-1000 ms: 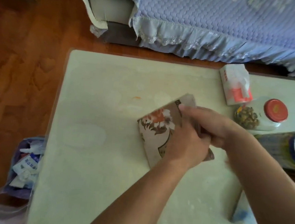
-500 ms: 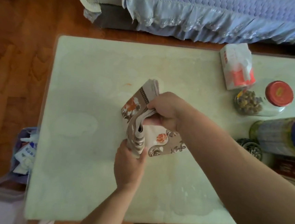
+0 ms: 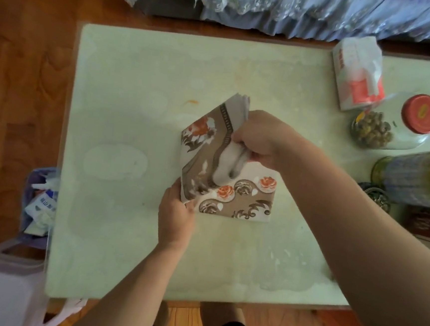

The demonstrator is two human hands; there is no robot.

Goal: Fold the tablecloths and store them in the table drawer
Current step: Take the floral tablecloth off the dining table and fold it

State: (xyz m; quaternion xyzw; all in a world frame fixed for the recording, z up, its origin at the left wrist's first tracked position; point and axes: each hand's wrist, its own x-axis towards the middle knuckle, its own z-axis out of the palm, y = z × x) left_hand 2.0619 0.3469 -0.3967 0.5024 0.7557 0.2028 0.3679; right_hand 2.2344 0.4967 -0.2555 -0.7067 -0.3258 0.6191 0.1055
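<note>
Tablecloth (image 3: 234,198), brown with orange roses and white edging, folded thick, half-raised off the table (image 3: 137,91). Near corner pinched in the left hand (image 3: 176,218); upper layers bunched in the curled right hand (image 3: 261,138), just beyond the left.

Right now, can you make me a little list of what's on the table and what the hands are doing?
cloth: flowery tablecloth, folded small, partly lifted off the table
left hand: pinches the cloth's near corner
right hand: grips the folded layers from the right
right side of table: tissue pack, jar with red lid lying on its side, big tin
beside table, on the floor: bin with rubbish
drawer: not in view
</note>
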